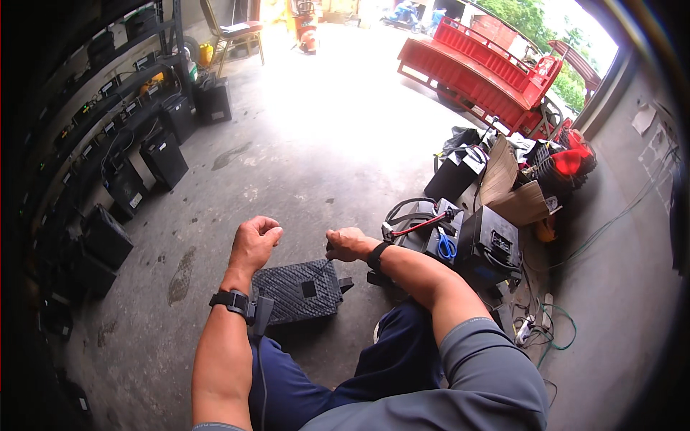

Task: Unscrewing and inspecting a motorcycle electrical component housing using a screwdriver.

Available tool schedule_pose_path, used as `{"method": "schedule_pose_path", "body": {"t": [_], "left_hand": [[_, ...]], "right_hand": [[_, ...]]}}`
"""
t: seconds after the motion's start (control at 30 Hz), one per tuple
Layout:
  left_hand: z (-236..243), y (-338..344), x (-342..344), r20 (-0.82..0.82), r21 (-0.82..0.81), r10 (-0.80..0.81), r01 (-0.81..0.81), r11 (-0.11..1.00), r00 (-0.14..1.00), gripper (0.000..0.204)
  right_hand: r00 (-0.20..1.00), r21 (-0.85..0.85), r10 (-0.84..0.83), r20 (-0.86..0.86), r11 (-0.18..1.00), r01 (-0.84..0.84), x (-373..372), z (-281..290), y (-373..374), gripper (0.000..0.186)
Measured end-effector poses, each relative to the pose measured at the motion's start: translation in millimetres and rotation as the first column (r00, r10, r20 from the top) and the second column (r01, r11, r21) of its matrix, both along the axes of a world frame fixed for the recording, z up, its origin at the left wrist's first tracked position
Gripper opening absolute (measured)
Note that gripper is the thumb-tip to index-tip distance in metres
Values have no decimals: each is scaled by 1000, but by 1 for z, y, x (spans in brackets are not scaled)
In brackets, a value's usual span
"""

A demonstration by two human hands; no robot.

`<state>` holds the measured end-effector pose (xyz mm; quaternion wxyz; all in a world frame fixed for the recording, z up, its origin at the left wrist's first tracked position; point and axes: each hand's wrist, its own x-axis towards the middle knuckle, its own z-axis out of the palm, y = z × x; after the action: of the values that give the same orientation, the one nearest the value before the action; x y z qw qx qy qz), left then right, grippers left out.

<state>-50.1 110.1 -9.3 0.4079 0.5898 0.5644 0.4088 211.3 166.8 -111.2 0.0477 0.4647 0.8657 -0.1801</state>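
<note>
A black box-shaped case [287,286] with a ribbed, patterned top lies flat on the floor in front of my knees. It has a small dark square on its top and a strap-like handle [346,284] at its right end. My left hand [255,241] is raised above the case's far left corner, fingers curled in toward the thumb; whether anything is between them is hidden. Over the far right corner, my right hand [349,244] is closed on a small dark thing, too small to name, with a thin dark line below it toward the case.
Black battery boxes [164,158] and a loaded rack [136,79] line the left. To my right stand an open black box [490,248], blue-handled scissors [446,246], cables and cardboard [501,172]. A red cargo tricycle [474,65] is parked beyond.
</note>
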Motion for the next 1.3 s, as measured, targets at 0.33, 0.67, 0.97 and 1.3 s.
{"method": "schedule_pose_path", "body": {"t": [0.33, 0.67, 0.97, 1.3], "left_hand": [[-2, 1, 0, 20, -13, -11, 12, 1000, 1000, 17], [-6, 2, 0, -1, -9, -9, 9, 1000, 1000, 19], [-19, 4, 0, -84, 67, -13, 18, 998, 996, 25], [-16, 1, -1, -102, 113, 4, 7, 994, 995, 25]], "right_hand": [[986, -23, -31, 162, 999, 35, -4, 24, -4, 35], [998, 101, 42, 49, 994, -47, 1, -2, 4, 23], [999, 65, 14, 50, 998, -17, 6, 0, 4, 35], [989, 121, 106, -107, 988, -93, 9, -8, 9, 15]]}}
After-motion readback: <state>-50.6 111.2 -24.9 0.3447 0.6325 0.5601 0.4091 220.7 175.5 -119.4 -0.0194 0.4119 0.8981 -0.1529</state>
